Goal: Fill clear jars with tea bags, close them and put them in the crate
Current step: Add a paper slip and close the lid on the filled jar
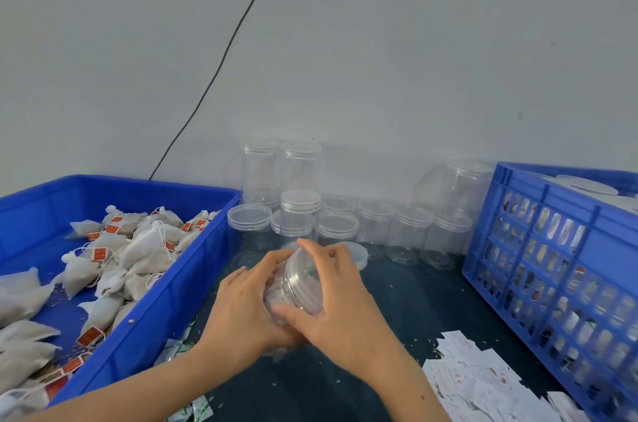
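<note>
While both hands meet over the middle of a dark counter (397, 287), they hold one clear jar (276, 297) tilted on its side, its mouth pointing up and to the right. The left hand (241, 311) wraps around the jar's body from below and behind, fingers curled on it. The right hand (338, 304) grips the clear lid (303, 283) at the jar's mouth, with fingers curved over the top edge and the thumb pressed against the lower edge. Pale tea bags can be made out inside the jar, though the plastic blurs them.

To the left sits a blue tray (145, 332) holding a loose heap of white tea bags (138, 249) with strings and small orange tags. Behind the hands, against a grey wall (379, 41), stands a group of empty jars (300, 211), some stacked two high, most with lids on. One loose lid (357, 254) lies flat on the counter just beyond the right hand. At the right edge stands a blue crate (552, 266) with lattice sides, with lidded jars packed inside it. Near the crate's front corner, a scatter of small white paper slips (476, 376) lies on the counter. A black cable (221, 66) runs diagonally down the wall.
</note>
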